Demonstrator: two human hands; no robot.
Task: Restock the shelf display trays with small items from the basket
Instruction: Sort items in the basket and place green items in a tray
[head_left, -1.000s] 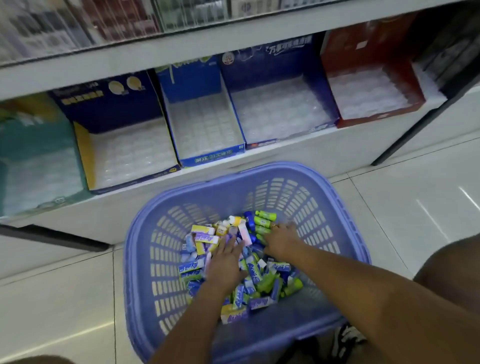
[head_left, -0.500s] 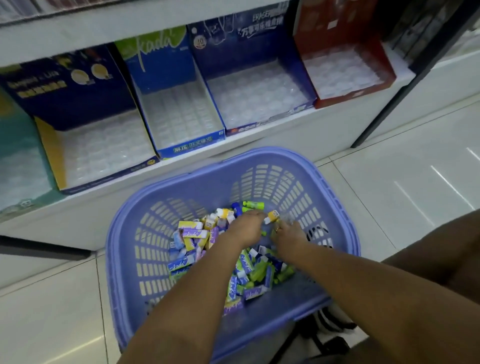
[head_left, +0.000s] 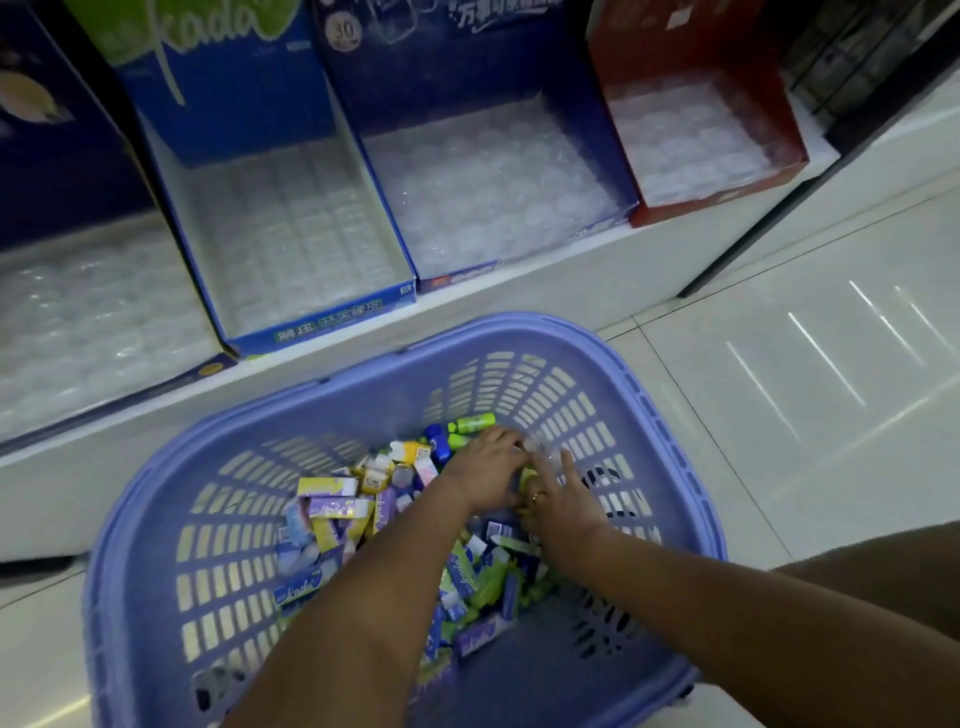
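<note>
A purple plastic basket (head_left: 675, 441) stands on the floor below the shelf, holding a pile of several small boxed and tube-like items (head_left: 337, 509) in yellow, purple, blue and green. Both my hands are inside it at the pile's far right side. My left hand (head_left: 483, 473) lies knuckles up with its fingers curled down onto the items; what it holds is hidden. My right hand (head_left: 563, 499), wearing a ring, touches it with fingers stretched forward. A yellow-green item (head_left: 527, 475) shows between them. On the shelf stand a blue display tray (head_left: 291, 244), a dark blue one (head_left: 493, 192) and a red one (head_left: 691, 140).
Each tray has a clear plastic insert of bare cells. Another tray (head_left: 78, 322) sits at the far left. A white shelf ledge (head_left: 519, 306) runs just behind the basket. Glossy tiled floor (head_left: 805, 389) lies to the right, beside a dark shelf post (head_left: 831, 171).
My view has moved closer to the shelf. My left hand crossed from the pile's middle to its far right and now meets my right hand there.
</note>
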